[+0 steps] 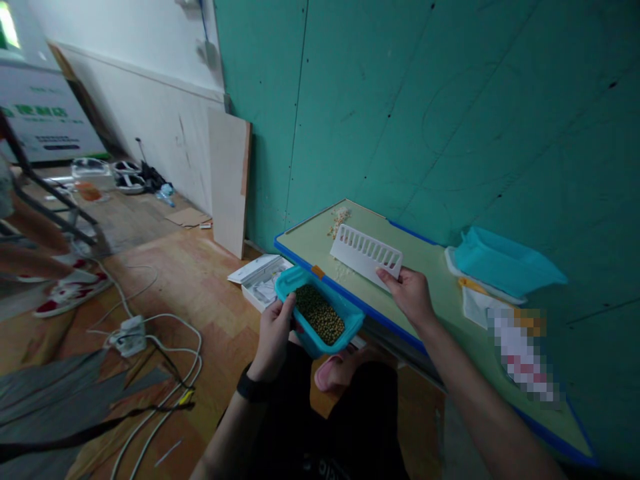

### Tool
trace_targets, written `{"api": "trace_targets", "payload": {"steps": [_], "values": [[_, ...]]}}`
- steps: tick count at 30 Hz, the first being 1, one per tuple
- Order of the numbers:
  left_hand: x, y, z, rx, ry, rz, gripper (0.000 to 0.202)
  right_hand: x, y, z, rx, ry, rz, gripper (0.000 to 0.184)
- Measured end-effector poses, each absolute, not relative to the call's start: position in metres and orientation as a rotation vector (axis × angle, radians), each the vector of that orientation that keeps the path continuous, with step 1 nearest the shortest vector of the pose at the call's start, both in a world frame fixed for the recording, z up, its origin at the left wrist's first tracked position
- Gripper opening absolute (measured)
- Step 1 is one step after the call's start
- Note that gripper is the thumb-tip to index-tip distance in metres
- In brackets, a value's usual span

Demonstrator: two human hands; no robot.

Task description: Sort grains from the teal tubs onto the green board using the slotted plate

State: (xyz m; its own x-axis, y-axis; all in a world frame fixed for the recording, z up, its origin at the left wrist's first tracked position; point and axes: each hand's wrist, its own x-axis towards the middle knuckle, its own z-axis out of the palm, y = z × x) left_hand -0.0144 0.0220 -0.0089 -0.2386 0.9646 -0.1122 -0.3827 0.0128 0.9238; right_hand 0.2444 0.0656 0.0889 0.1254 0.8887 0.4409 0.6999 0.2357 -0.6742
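My left hand (276,331) is closed on the near rim of a teal container (350,324) filled with green beans (321,315), held at the edge of the table (310,239). My right hand (411,293) grips the corner of a white slotted plastic divider (367,255) that rests on the table. A small heap of pale beans (339,220) lies on the table beyond the divider. A dark band sits on my left wrist.
A teal lid or tray (500,261) on white pieces sits on the table at right against the green wall. On the wooden floor lie an open white box (260,278), a power strip with cables (131,333) and a board leaning on the wall. Another person's legs show at far left.
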Motion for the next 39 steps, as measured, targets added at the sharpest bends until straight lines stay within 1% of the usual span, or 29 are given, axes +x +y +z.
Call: {"api": "trace_targets", "payload": {"steps": [8, 16, 20, 24, 27, 28, 31, 33, 39], "values": [[-0.015, 0.025, 0.001, 0.741, 1.117, 1.492, 0.051, 0.237, 0.061, 0.092, -1.46, -1.637, 0.363, 0.039], [-0.015, 0.026, -0.002, 0.723, 1.125, 1.519, 0.051, 0.226, 0.044, 0.093, -1.379, -1.653, 0.518, 0.033], [-0.015, 0.025, -0.001, 0.741, 1.139, 1.516, 0.052, 0.222, 0.028, 0.093, -1.348, -1.651, 0.515, 0.03], [-0.014, 0.024, 0.001, 0.73, 1.141, 1.496, 0.055, 0.222, 0.012, 0.088, -1.329, -1.701, 0.323, 0.025], [-0.013, 0.02, -0.002, 0.735, 1.14, 1.49, 0.056, 0.217, 0.0, 0.081, -1.257, -1.806, 0.013, 0.017], [-0.012, 0.019, -0.004, 0.737, 1.137, 1.489, 0.056, 0.213, -0.004, 0.078, -1.202, -1.853, -0.088, 0.017], [-0.01, 0.014, -0.012, 0.728, 1.126, 1.475, 0.055, 0.196, -0.011, 0.068, -1.029, -2.018, -0.292, 0.035], [-0.009, 0.012, -0.018, 0.725, 1.121, 1.459, 0.054, 0.183, -0.009, 0.062, -0.975, -2.096, -0.382, 0.043], [-0.01, 0.01, -0.024, 0.726, 1.108, 1.436, 0.052, 0.161, 0.016, 0.055, -1.083, -2.198, -0.533, 0.043]]}}
